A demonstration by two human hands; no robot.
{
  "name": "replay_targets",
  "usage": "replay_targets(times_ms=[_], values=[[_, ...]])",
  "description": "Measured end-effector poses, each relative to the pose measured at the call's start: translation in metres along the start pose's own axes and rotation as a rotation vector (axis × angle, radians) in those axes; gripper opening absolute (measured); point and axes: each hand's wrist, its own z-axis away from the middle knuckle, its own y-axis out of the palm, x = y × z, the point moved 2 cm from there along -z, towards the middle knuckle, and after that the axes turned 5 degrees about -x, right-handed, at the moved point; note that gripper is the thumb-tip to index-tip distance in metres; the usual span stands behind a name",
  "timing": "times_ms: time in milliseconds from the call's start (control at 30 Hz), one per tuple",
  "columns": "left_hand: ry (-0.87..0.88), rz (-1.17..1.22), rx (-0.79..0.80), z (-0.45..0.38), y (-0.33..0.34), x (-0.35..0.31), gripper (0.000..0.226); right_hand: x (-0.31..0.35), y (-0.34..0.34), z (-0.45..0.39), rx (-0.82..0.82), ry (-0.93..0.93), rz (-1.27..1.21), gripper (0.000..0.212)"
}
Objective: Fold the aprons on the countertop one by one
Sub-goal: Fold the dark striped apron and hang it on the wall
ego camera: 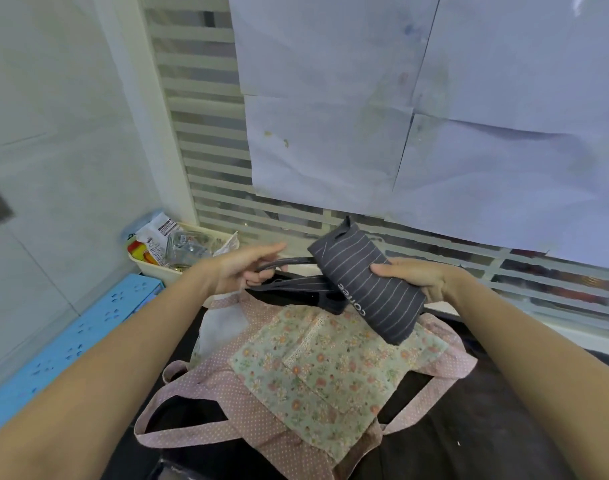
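A grey striped apron [368, 282], folded into a compact bundle with white lettering on it, is held in the air at the centre of the frame, tilted from upper left to lower right. It is gripped at its right edge by the right hand [417, 277], thumb on top and fingers curled beneath. 2 grey straps [296, 282] run from the bundle toward the left, where they are held by the left hand [242, 271]; its lower fingers are curled round the straps, while the index finger is stretched out straight. Below the bundle, a floral apron [316, 372] with pink dotted trim and straps is spread on the dark countertop [476, 420]. At centre left, a cream tray [150, 268] of packets is seen, with a blue box [67, 344] beside it along the left edge. Sheets of paper [417, 98] are fixed over the striped window in the upper half.
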Motion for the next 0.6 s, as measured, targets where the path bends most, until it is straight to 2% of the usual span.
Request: replay_targets(times_ms=[100,200,300,367,433,500,600], values=[[-0.021,0.101,0.018,-0.001,0.012,-0.005,0.025,0.003,0.002,0.000,-0.085,0.008,0.003,0.070],[-0.004,0.406,-0.025,-0.007,0.020,-0.013,0.023,0.003,0.006,-0.004,-0.172,0.002,-0.021,0.038],[0.043,0.683,-0.088,-0.014,0.025,-0.016,0.026,0.006,0.008,-0.004,-0.206,-0.007,-0.016,0.029],[0.067,0.756,-0.118,-0.019,0.033,-0.020,0.024,0.007,0.008,-0.004,-0.203,0.009,0.049,0.025],[0.080,0.693,-0.129,-0.020,0.046,-0.026,0.018,0.008,0.013,-0.005,-0.182,0.033,0.136,0.029],[0.100,0.453,-0.120,-0.023,0.059,-0.031,0.011,0.010,0.018,-0.007,-0.150,0.063,0.231,0.039],[0.093,0.124,-0.155,-0.027,0.065,-0.030,0.016,0.016,0.029,-0.004,-0.111,0.036,0.383,0.023]])
